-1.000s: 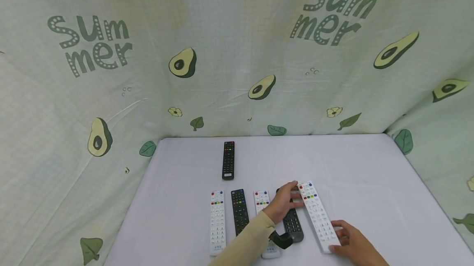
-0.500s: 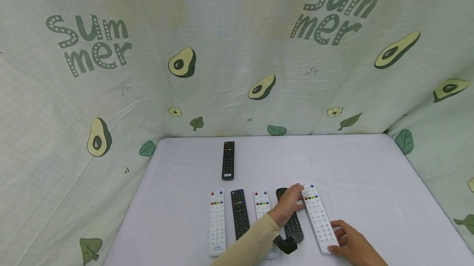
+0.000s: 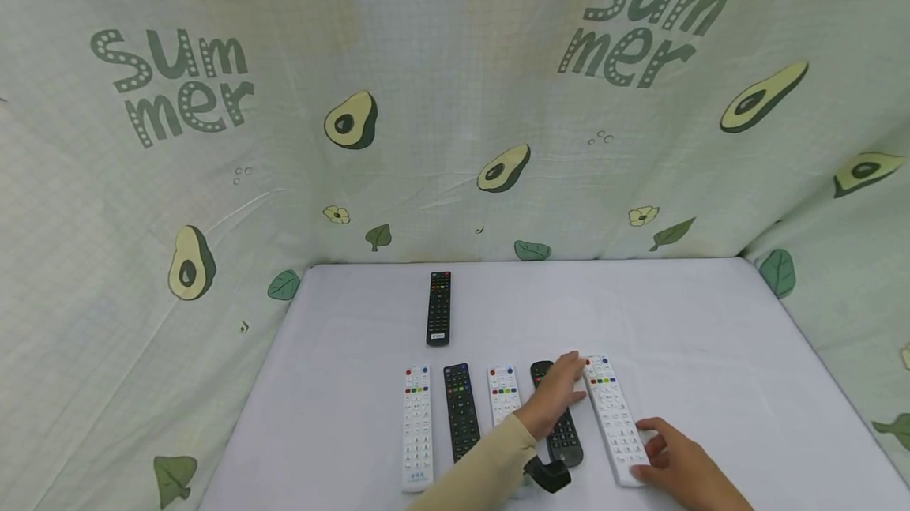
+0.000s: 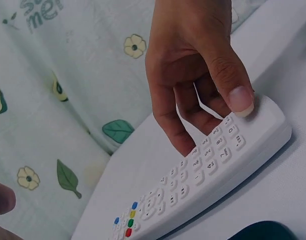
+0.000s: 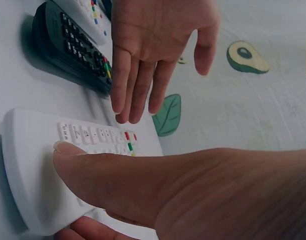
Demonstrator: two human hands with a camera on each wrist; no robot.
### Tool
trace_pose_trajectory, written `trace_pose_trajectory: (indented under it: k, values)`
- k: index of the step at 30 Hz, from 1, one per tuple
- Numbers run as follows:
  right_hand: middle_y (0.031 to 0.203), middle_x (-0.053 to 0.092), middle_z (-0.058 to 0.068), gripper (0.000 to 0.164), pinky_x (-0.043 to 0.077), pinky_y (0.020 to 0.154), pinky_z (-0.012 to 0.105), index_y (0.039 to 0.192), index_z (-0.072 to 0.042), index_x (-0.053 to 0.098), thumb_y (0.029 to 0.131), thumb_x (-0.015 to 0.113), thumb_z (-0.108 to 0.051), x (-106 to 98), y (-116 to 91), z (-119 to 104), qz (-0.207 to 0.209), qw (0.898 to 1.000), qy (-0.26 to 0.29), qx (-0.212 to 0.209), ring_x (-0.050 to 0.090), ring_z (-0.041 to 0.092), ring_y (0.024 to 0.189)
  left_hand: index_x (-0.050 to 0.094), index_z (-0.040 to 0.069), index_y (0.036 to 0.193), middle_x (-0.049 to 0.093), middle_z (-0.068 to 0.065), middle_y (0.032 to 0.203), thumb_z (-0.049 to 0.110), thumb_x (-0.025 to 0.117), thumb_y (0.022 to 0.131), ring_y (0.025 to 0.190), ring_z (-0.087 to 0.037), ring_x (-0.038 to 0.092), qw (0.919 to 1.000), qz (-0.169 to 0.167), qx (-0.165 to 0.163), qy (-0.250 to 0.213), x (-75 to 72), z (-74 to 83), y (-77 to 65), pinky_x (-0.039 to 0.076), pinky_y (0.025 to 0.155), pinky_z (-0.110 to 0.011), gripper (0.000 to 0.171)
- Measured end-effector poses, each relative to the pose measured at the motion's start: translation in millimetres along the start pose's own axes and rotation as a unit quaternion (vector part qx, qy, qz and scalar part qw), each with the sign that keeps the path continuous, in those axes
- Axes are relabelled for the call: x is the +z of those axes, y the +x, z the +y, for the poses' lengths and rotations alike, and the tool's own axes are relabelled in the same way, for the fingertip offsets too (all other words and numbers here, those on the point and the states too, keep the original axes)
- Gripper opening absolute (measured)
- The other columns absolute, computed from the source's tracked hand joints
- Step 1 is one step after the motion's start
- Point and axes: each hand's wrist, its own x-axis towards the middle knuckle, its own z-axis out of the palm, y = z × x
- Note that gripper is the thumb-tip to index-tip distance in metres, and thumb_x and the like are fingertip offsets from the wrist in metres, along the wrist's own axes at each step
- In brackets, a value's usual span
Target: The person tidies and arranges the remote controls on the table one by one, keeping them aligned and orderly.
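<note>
A white remote control lies on the table, its top end leaning slightly left. My right hand holds its lower right corner, the thumb on the front face and the fingers along the side, as the left wrist view shows. By the remote's top left corner is my left hand; in the right wrist view its fingers are extended and grip nothing. Beneath the left hand a black remote control is partly covered. The left forearm hides much of another white remote control.
Farther left in the row lie a white remote and a black remote, the latter's lower end behind the sleeve. One more black remote lies toward the back of the white table. A patterned curtain stands behind.
The white remote's top end has shifted right and down, turning it a little straighter. My left hand moved slightly right, and its fingers came off the remote. My right hand kept its hold.
</note>
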Motion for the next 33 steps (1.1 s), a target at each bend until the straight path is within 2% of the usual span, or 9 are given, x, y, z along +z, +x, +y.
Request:
trace_pose_trajectory:
  k: [7, 15, 24, 33]
  values:
    - [0.096, 0.066, 0.005, 0.065, 0.060, 0.074, 0.047, 0.134, 0.012, 0.055, 0.085, 0.087, -0.015, -17.3, 8.6, -20.2, 0.016, 0.999, -0.025, -0.028, 0.067, 0.022, 0.088, 0.038, -0.004, 0.158, 0.041, -0.023, 0.161, 0.036, 0.034, 0.113, 0.148, -0.040, 0.046, 0.9990, -0.002, 0.041, 0.015, -25.9, 7.2, -0.5, 0.051, 0.114, -0.045, 0.061]
    - [0.104, 0.068, 0.011, 0.061, 0.061, 0.079, 0.053, 0.135, 0.010, 0.057, 0.089, 0.085, -0.019, -29.2, 25.2, -51.2, 0.040, 0.996, -0.035, -0.078, 0.069, 0.027, 0.094, 0.036, -0.008, 0.157, 0.036, -0.028, 0.164, 0.034, 0.029, 0.116, 0.149, -0.046, 0.041, 0.9971, 0.022, 0.072, -0.016, -71.9, 18.2, 3.0, 0.047, 0.118, -0.050, 0.060]
    - [0.107, 0.069, 0.014, 0.050, 0.060, 0.081, 0.051, 0.131, 0.007, 0.062, 0.090, 0.083, -0.013, -29.8, 43.7, -94.4, 0.052, 0.983, -0.014, -0.174, 0.069, 0.028, 0.096, 0.034, -0.009, 0.157, 0.036, -0.029, 0.164, 0.030, 0.030, 0.116, 0.150, -0.049, 0.038, 0.9926, 0.079, 0.085, -0.037, -132.0, 30.6, 9.4, 0.044, 0.119, -0.052, 0.057]
    - [0.115, 0.068, 0.019, 0.048, 0.060, 0.082, 0.049, 0.135, 0.006, 0.061, 0.094, 0.079, -0.013, -14.7, 67.3, -144.3, 0.010, 0.972, 0.006, -0.234, 0.067, 0.030, 0.101, 0.038, -0.007, 0.156, 0.039, -0.027, 0.162, 0.033, 0.028, 0.117, 0.149, -0.047, 0.040, 0.9807, 0.156, 0.116, -0.015, -193.2, 34.4, 12.1, 0.043, 0.119, -0.055, 0.057]
